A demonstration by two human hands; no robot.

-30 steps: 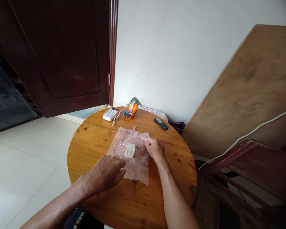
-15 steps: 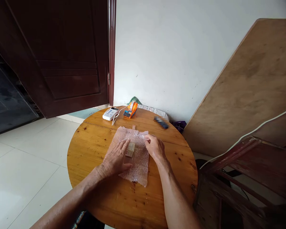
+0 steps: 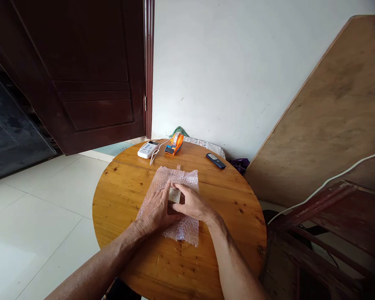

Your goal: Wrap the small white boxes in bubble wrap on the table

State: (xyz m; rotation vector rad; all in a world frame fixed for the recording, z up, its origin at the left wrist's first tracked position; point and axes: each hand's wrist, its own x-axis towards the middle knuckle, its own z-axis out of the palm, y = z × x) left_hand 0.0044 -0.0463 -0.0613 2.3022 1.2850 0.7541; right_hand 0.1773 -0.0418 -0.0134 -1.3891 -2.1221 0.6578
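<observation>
A sheet of bubble wrap (image 3: 181, 179) lies flat on the round wooden table (image 3: 125, 187). A small tan box with a printed label (image 3: 174, 195) sits in its middle. My left hand (image 3: 154, 208) rests on the wrap with fingers stretched out, touching the box's left side. From the right, my right hand (image 3: 192, 204) closes its fingers and thumb around the box.
At the table's far edge are a white device with a cord (image 3: 147, 149), an orange tape dispenser (image 3: 174, 145) and a dark remote (image 3: 215, 161). A dark door (image 3: 81, 75) stands open left. A wooden board (image 3: 328, 112) leans on the wall right, above a dark wooden chair (image 3: 325, 233).
My left hand moved forward onto the wrap to the box. My right hand left the wrap's right edge and came in to grip the box.
</observation>
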